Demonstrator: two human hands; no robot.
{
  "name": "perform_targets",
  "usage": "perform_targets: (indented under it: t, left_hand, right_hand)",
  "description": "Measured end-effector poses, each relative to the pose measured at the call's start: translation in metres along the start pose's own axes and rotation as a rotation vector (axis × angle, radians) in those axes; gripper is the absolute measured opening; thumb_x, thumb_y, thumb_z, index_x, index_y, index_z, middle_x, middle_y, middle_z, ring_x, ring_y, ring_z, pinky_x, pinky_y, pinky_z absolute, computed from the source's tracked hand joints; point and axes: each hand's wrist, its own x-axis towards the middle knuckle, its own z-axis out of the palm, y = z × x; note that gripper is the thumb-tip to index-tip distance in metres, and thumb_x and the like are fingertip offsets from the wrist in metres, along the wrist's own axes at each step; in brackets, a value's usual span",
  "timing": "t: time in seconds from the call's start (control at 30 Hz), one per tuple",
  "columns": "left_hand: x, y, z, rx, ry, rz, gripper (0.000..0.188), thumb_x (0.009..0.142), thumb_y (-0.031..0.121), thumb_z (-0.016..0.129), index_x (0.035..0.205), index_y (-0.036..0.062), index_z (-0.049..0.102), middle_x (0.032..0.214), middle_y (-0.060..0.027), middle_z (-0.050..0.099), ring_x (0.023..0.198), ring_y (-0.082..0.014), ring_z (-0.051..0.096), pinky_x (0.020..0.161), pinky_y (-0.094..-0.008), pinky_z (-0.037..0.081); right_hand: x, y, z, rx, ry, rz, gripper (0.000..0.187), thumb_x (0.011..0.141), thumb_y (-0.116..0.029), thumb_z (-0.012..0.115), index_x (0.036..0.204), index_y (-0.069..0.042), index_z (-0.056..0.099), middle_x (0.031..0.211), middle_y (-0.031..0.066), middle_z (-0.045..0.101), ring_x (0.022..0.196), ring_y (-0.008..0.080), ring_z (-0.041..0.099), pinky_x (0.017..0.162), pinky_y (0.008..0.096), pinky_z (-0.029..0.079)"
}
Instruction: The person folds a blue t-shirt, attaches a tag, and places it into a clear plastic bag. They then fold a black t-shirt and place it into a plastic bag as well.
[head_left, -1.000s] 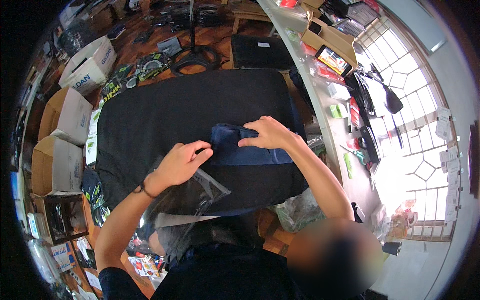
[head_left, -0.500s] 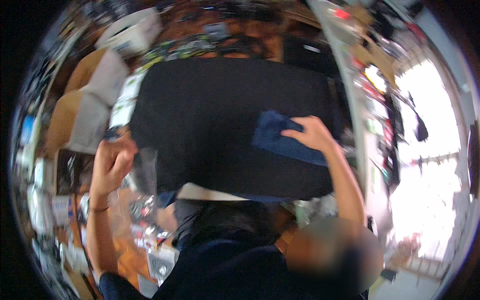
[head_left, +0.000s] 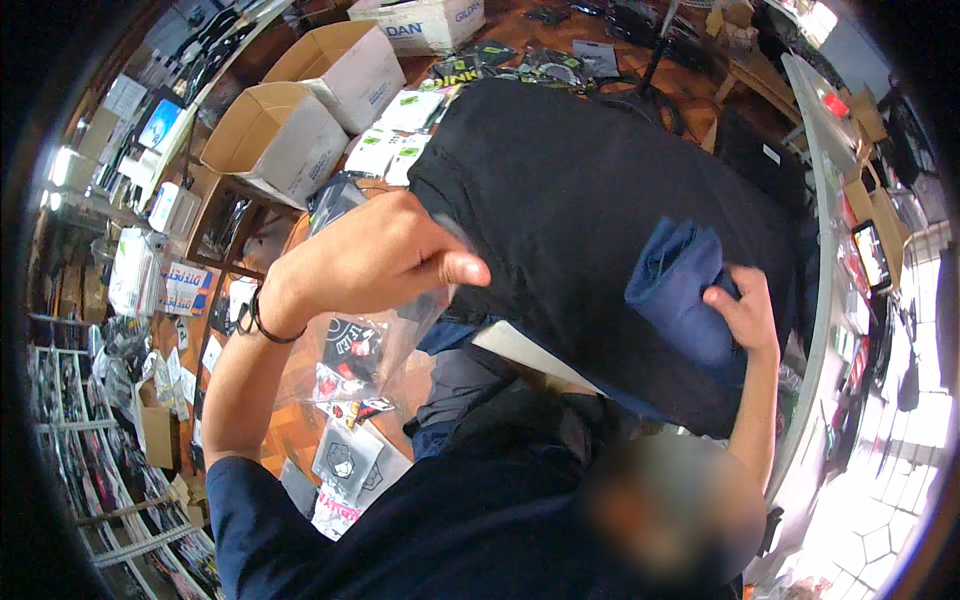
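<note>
My left hand (head_left: pixel 375 255) is closed, thumb out, at the left edge of a black cloth-covered board (head_left: pixel 560 170). From its fingers a clear plastic bag (head_left: pixel 425 320) hangs down; the exact grip is hidden behind the hand. A dark band circles that wrist. On the right side of the black surface, my right hand (head_left: pixel 750 310) grips a folded navy blue cloth (head_left: pixel 680 290), with the thumb on top and the other fingers partly out of sight. The cloth is bunched and its far end is rolled over.
Open cardboard boxes (head_left: pixel 285 140) stand at the far left, beside flat white packets (head_left: pixel 405 112). Printed clear packets (head_left: pixel 355 460) lie on the wooden floor by my left side. A long pale table edge (head_left: pixel 825 200) runs along the right. Racks of packed goods (head_left: pixel 90 450) line the lower left.
The view has swung left, so the black board now sits further right. My left hand has come inward and nearer with the plastic bag. The navy cloth is more bunched in my right hand.
</note>
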Motion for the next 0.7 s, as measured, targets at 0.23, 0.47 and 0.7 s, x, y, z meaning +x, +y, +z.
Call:
perform_targets:
  t: [0.23,0.47,0.7]
  left_hand:
    - [-0.013,0.03,-0.012,-0.13,0.033,0.27,0.07,0.103,0.063,0.053,0.061,0.0075,0.052,0.057,-0.007,0.05,0.055,-0.0325,0.054,0.057,-0.043,0.04]
    - [-0.035,0.024,-0.036,-0.273,0.309,0.271,0.09,0.102,0.081,0.028,0.06,0.0083,0.061,0.049,0.0046,0.048,0.044,-0.0153,0.048,0.048,-0.0298,0.037]
    - [-0.04,0.012,-0.036,-0.16,0.45,0.392,0.076,0.109,0.067,0.038,0.056,0.0122,0.04,0.051,0.0013,0.043,0.046,-0.0209,0.049,0.056,-0.0369,0.045]
  right_hand:
    - [0.03,-0.077,0.076,0.986,0.292,-0.072,0.056,0.089,-0.044,0.083,0.12,0.001,0.069,0.109,0.0064,0.073,0.095,0.016,0.068,0.085,0.0311,0.054]
    - [0.084,-0.173,0.091,1.256,-0.095,-0.393,0.054,0.095,-0.042,0.079,0.129,-0.001,0.067,0.116,0.0052,0.072,0.102,0.0112,0.066,0.087,0.029,0.054]
    - [0.102,-0.219,0.08,1.171,-0.214,-0.593,0.034,0.102,-0.032,0.074,0.108,0.001,0.078,0.094,-0.0004,0.075,0.087,0.0075,0.066,0.077,0.0279,0.053]
